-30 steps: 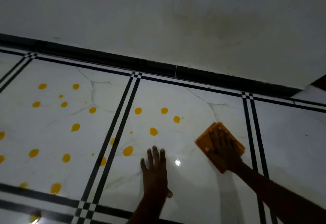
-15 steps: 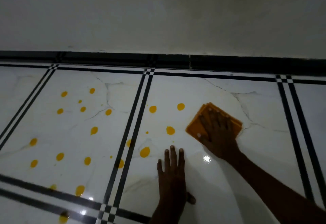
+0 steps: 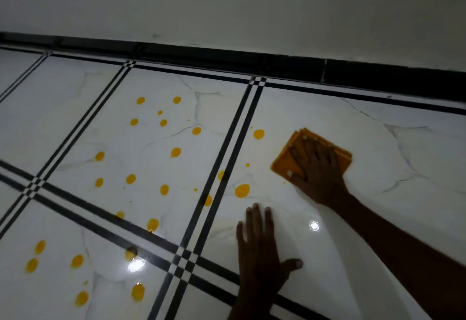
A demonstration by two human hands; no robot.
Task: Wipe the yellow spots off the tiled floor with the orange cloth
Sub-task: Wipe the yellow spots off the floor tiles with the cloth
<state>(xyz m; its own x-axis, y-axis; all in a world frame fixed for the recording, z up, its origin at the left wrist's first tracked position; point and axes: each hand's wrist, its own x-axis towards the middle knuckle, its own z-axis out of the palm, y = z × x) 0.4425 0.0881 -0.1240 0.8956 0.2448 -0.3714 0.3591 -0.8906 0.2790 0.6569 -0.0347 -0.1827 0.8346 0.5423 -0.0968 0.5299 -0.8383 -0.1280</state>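
Note:
My right hand (image 3: 318, 168) lies flat, fingers spread, pressing a folded orange cloth (image 3: 285, 160) onto a white marble-look floor tile (image 3: 378, 193). Just left of the cloth are yellow spots: one (image 3: 258, 134) near its upper corner and a larger one (image 3: 242, 190) below. Several more yellow spots (image 3: 164, 189) cover the neighbouring tile, and others (image 3: 77, 260) sit on the lower left tile. My left hand (image 3: 259, 251) rests palm down on the floor, fingers apart, holding nothing, below the larger spot.
Black-and-white border strips (image 3: 222, 176) run between the tiles. A black skirting (image 3: 252, 59) lines the base of a pale wall (image 3: 227, 4) at the back. Light glares (image 3: 314, 225) reflect off the glossy floor.
The cloth under my right hand slid left and toward me across the tile; two spots it passed over no longer show. The view shifted right and more lower-left tiles appear.

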